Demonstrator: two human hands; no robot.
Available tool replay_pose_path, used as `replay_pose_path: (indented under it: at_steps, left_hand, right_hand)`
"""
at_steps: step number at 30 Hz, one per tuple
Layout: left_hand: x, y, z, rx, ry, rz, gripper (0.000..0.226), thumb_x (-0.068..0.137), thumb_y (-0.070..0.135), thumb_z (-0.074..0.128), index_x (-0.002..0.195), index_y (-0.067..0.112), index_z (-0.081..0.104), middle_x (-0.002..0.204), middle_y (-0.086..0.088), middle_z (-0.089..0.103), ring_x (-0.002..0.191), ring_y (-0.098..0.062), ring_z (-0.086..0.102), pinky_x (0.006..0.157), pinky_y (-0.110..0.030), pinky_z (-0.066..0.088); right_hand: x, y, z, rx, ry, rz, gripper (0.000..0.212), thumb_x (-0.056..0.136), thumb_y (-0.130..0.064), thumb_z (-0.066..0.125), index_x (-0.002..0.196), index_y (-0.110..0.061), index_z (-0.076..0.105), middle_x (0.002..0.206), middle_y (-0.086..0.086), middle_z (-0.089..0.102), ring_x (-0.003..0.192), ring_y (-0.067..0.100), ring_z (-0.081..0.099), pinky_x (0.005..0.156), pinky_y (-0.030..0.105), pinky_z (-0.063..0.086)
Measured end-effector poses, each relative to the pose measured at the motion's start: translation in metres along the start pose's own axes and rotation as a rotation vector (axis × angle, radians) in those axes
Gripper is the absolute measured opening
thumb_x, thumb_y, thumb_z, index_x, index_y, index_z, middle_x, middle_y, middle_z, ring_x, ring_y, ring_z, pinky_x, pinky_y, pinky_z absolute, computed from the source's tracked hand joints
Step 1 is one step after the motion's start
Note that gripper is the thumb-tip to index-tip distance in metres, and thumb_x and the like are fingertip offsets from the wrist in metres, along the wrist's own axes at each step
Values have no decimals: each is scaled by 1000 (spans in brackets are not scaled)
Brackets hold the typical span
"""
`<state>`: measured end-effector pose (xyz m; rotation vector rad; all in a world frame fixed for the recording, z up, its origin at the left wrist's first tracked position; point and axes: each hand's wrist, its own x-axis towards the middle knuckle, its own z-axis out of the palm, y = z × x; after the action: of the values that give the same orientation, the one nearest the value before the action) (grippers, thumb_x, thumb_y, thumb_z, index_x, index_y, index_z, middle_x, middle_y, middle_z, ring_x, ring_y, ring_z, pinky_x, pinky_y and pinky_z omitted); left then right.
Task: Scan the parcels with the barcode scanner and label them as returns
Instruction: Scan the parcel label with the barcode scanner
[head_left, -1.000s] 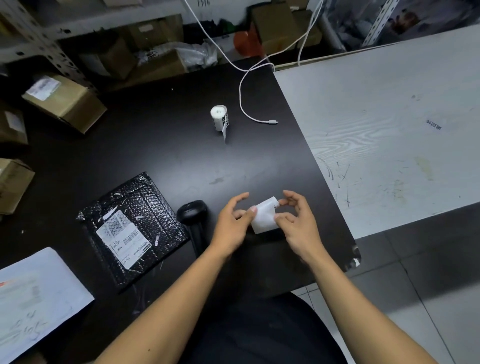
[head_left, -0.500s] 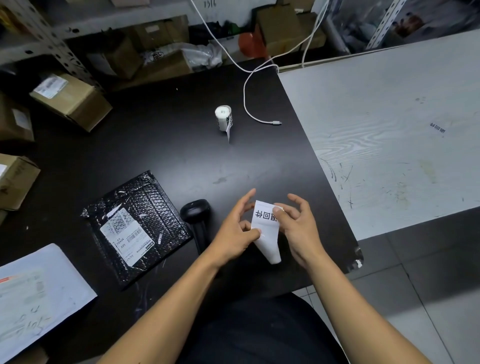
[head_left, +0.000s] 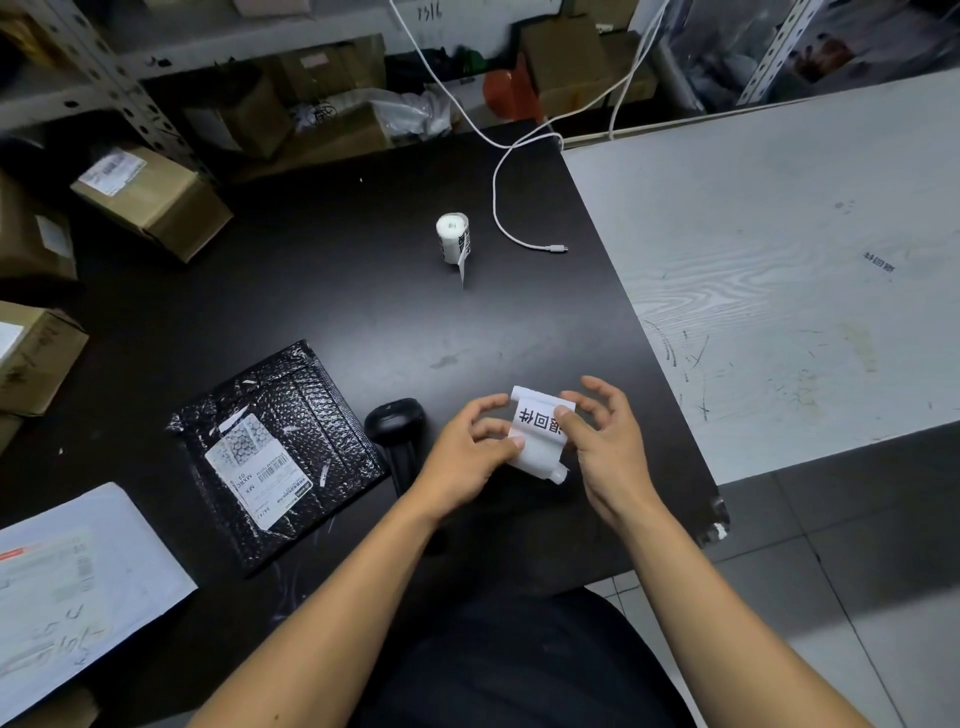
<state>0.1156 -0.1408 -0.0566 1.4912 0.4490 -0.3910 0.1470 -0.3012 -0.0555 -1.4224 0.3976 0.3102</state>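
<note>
Both hands hold a white return label (head_left: 537, 434) with black printed characters, just above the black table's (head_left: 322, 312) front part. My left hand (head_left: 467, 452) pinches its left edge and my right hand (head_left: 602, 441) pinches its right edge. A black barcode scanner (head_left: 397, 431) lies on the table just left of my left hand. A black bubble-mailer parcel (head_left: 275, 452) with a white shipping label lies further left. A roll of labels (head_left: 453, 239) stands upright at mid-table.
A white parcel (head_left: 67, 587) lies at the near left corner. Cardboard boxes (head_left: 150, 197) sit along the left edge and on shelves behind. A white cable (head_left: 519, 228) trails onto the table. A pale wood-grain table (head_left: 779, 260) adjoins on the right.
The label was folded small between my fingers a second ago; it is now spread out with its print showing, and both hands have shifted slightly.
</note>
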Motion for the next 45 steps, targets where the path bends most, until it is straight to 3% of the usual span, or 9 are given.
replay_pose_path:
  at_steps: [4,6,11,14,18,24,32,39,45]
  left_hand:
    - [-3,4,0,0,16,37,55,89,-3,65,131,27,50,96,-7,70,79,-10,61,79,-23,48]
    - [-3,3,-1,8,13,59,54,89,0,67,127,34,51,93,-6,71,80,-11,61,82,-28,48]
    - [-3,2,-2,9,44,86,55,90,1,67,135,27,48,90,-2,74,75,-7,60,75,-20,46]
    - [-5,6,-1,65,19,117,59,90,3,67,139,24,43,89,-1,74,69,3,60,72,-12,43]
    - [-8,8,-3,159,-4,182,65,90,4,68,139,34,39,93,-1,76,83,-1,65,85,-14,43]
    - [-10,13,-7,296,-37,245,73,90,4,67,140,44,32,89,9,76,85,3,63,79,-9,42]
    - [-9,10,-5,343,-51,237,76,90,6,67,146,41,31,88,14,75,90,9,60,82,-12,42]
    - [-12,10,-5,313,-72,225,78,90,3,67,148,38,28,91,10,76,90,5,63,81,-8,41]
    - [-13,11,-8,314,-120,210,81,90,3,68,148,39,25,92,12,76,97,-2,67,90,-12,43]
  right_hand:
    - [1,3,-2,-218,11,33,38,91,-15,66,124,-25,49,118,0,63,102,18,65,87,37,55]
    - [-3,1,-2,-431,49,-35,40,92,-23,65,127,-25,47,121,-5,58,101,11,62,84,26,50]
    - [-19,-1,-2,-815,-62,-602,36,90,-13,68,124,-18,59,103,-12,58,103,7,47,84,10,35]
    - [-17,1,0,-988,-179,-725,37,88,-20,72,124,-16,62,100,-9,65,100,12,49,81,24,44]
    - [-13,-2,1,-1066,-252,-707,44,90,-33,69,130,-17,58,101,-6,66,96,13,51,74,26,42]
    - [-9,-14,0,-1103,-346,-676,45,92,-28,67,134,-20,53,96,-10,66,89,12,54,70,26,44]
    - [-11,-17,-5,-1054,-347,-612,40,94,-19,62,133,-18,54,94,-7,66,88,14,58,77,30,48]
    - [-12,-19,-6,-1098,-425,-596,53,91,-42,65,138,-24,49,102,-8,66,95,12,58,81,28,48]
    - [-12,-20,-6,-1144,-445,-646,45,94,-31,63,137,-24,52,100,-1,69,92,20,64,79,34,51]
